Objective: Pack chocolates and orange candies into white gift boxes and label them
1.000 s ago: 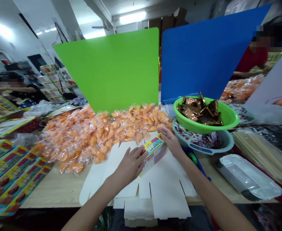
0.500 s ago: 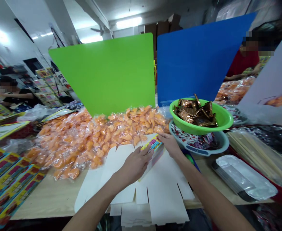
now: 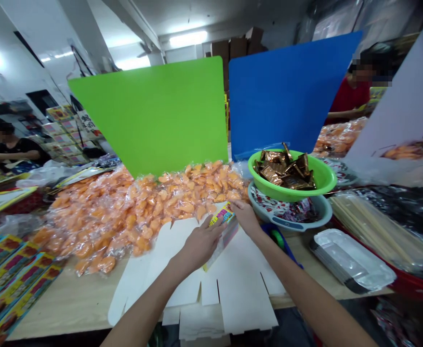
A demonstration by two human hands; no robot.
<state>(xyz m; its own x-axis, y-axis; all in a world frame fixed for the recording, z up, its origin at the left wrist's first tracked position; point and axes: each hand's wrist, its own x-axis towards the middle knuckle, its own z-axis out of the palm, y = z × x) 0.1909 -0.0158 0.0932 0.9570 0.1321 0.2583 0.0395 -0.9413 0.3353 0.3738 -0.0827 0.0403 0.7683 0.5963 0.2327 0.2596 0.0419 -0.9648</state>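
Observation:
A small cardboard box (image 3: 223, 214) with a yellow, pink and blue printed face is between my hands, tilted above white flat cartons (image 3: 182, 262). My left hand (image 3: 202, 241) grips its near left side, fingers lying across the printed face. At the far right end, my right hand (image 3: 245, 219) has its fingers closed on the box's edge. The underside of the box is partly hidden by my left hand. Just beyond lies a heap of orange pieces in clear wrappers (image 3: 153, 207).
A green bowl (image 3: 291, 193) of brown foil packets rests on a pale blue basin (image 3: 305, 222) at the right. Nearby are plastic trays (image 3: 354, 258) and bundled sticks (image 3: 366, 226). Printed boxes (image 3: 14, 284) line the left. Green (image 3: 153, 115) and blue (image 3: 280, 96) panels stand behind; co-workers sit beyond.
The whole view has shifted slightly, so most things appear further left. Both hands keep hold of the box, which has barely changed its tilt.

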